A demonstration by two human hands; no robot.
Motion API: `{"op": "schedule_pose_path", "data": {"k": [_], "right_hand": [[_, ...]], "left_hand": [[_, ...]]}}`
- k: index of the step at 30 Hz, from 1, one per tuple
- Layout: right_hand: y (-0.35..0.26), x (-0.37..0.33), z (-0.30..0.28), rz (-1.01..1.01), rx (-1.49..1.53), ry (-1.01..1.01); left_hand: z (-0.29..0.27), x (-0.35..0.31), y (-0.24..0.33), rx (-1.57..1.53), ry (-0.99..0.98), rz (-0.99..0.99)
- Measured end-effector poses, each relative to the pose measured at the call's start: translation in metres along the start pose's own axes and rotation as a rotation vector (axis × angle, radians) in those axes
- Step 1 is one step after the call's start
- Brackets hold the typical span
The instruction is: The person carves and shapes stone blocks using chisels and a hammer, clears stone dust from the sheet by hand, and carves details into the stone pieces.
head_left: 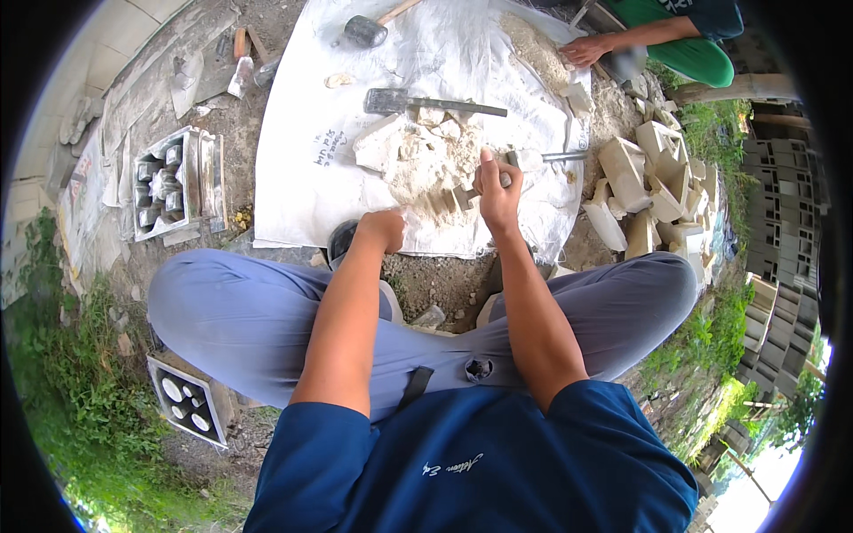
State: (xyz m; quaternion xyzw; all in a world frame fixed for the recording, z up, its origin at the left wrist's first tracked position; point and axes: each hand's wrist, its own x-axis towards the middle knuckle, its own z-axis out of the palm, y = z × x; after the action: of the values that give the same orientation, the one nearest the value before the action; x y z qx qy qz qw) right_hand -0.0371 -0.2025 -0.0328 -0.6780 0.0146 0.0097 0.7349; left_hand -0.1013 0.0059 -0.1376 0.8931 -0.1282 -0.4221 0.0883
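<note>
My right hand (498, 191) is closed around the handle of a short tool whose grey, blocky head (460, 199) rests at the near edge of a pile of pale crushed rubble (435, 164). My left hand (382, 229) is curled at the near edge of the white sheet (298, 191); whatever its fingers hold, if anything, is hidden. Just beyond my right hand lies a hammer with a metal handle (564, 156). Across the back of the pile rests a black-headed mallet (386, 101) with a dark handle. A larger pale chunk (380, 142) sits at the pile's left.
A second mallet (365, 32) lies farther off on the sheet. Broken hollow blocks (653, 173) are heaped at the right. A metal block mould (164, 185) stands at the left, a trowel (240, 75) beyond it. Another person's hand (586, 51) touches powder at the far right.
</note>
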Motion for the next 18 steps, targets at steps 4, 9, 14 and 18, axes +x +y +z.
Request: {"op": "schedule_pose_path", "data": {"k": [4, 9, 14, 18], "right_hand": [[-0.028, -0.018, -0.004, -0.076, -0.014, -0.032], [0.004, -0.007, -0.014, -0.037, -0.106, 0.035], [-0.018, -0.026, -0.021, -0.011, -0.091, -0.017], [0.003, -0.014, -0.005, 0.038, -0.142, -0.001]], "left_hand": [[-0.001, -0.004, 0.009, 0.051, 0.039, 0.037], [-0.01, 0.0, 0.01, 0.014, 0.005, 0.011], [-0.023, -0.01, 0.028, -0.025, -0.017, -0.029], [-0.002, -0.001, 0.009, 0.022, 0.071, 0.011]]}}
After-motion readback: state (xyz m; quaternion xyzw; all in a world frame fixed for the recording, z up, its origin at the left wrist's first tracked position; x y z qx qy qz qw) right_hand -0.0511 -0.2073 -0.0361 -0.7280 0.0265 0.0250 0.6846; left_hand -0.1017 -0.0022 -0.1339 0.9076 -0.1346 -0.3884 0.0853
